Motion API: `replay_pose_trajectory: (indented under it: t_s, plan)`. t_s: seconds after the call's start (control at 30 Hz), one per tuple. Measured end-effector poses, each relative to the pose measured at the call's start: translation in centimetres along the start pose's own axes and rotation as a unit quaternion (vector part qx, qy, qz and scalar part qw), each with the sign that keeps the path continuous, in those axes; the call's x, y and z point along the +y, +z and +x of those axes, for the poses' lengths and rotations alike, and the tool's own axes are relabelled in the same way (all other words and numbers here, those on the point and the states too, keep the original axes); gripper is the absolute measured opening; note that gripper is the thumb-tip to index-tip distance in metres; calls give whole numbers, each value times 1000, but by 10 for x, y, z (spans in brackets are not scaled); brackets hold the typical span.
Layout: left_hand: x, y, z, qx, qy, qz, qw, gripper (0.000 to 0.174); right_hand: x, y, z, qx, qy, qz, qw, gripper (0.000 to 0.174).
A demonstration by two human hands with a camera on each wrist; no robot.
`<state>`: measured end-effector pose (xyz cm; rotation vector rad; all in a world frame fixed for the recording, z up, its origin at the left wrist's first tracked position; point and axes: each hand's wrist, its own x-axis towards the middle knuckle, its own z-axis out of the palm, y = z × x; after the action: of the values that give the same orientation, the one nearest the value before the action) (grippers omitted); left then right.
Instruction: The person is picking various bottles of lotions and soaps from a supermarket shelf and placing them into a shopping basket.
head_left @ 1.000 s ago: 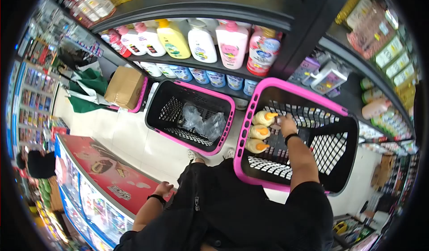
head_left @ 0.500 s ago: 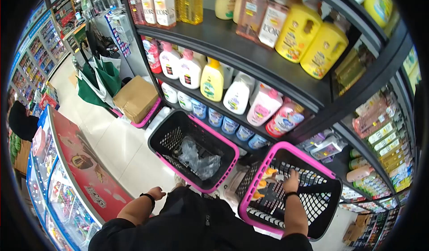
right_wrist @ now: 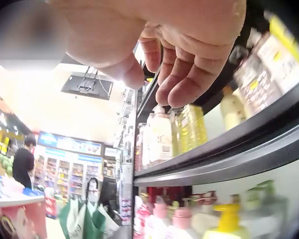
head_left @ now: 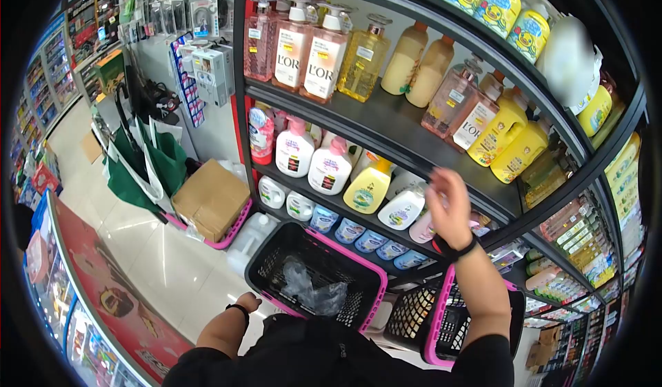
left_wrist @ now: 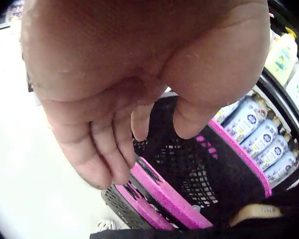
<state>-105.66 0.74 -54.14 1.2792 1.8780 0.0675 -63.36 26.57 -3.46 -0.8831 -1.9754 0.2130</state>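
Observation:
My right hand (head_left: 449, 208) is raised in front of the shelves, fingers loosely bent with nothing in them. In the head view it overlaps the lower row of pump bottles, near a white bottle (head_left: 402, 209). Two cream bottles (head_left: 405, 59) with orange-brown caps stand on the shelf above, between a yellow bottle (head_left: 363, 63) and pink bottles (head_left: 452, 99). The right wrist view has my relaxed fingers (right_wrist: 182, 84) in front of the upper shelf. Low by my body hangs my left hand (head_left: 249, 302), empty and loosely curled.
A black basket with a pink rim (head_left: 348, 255) holds a clear plastic bag (head_left: 314, 289). Another such basket (head_left: 414, 318) stands to its right, partly behind my arm. A cardboard box (head_left: 210, 197), a green and white umbrella (head_left: 141, 170) and a red-sided display case (head_left: 103, 304) are at left.
My right hand has come up out of the right basket, away from the cream bottles in it, to the shelves. The head view has tilted up; my left hand still hangs low.

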Motion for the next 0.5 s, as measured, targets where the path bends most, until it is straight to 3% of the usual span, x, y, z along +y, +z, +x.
replay_pose_trajectory:
  t_s: [0.1,0.13,0.17,0.2,0.23,0.27,0.33,0.37,0.4,0.43,0.47,0.5]
  plan:
    - [-27,-27,3,33,-4,-22,999,40,-18,88,86,-42,37,120,991,51]
    - [-42,-24,5,31,-46,-44,997,37,-22,115,112,-33,47,152,987,57]
    - [-51,-28,2,-27,-125,-80,989,47,-25,140,137,-24,55,184,981,64]
    - [-107,11,26,68,72,122,988,33,-24,161,159,-9,74,179,981,70]
    - [-107,3,7,-5,14,87,996,34,-22,180,177,5,94,175,980,77]
    - [-98,-2,-11,-67,-158,-52,984,32,-14,199,192,20,115,180,977,80]
    - [-113,12,-33,-97,-193,-47,975,39,-19,220,209,14,156,209,965,79]
    - [-133,28,-34,-170,-167,-34,971,36,-20,225,214,10,162,218,962,79]
    - [-137,39,-37,-229,-253,-73,937,37,-19,230,217,7,170,228,959,79]
    - [-136,43,-55,-246,-231,-69,939,39,-16,236,220,5,177,239,955,79]
    - [-143,42,-81,-203,-69,-55,975,36,-9,244,221,25,181,249,951,74]
    - [-139,41,-91,-187,-72,-70,977,36,-9,245,223,11,187,258,948,71]
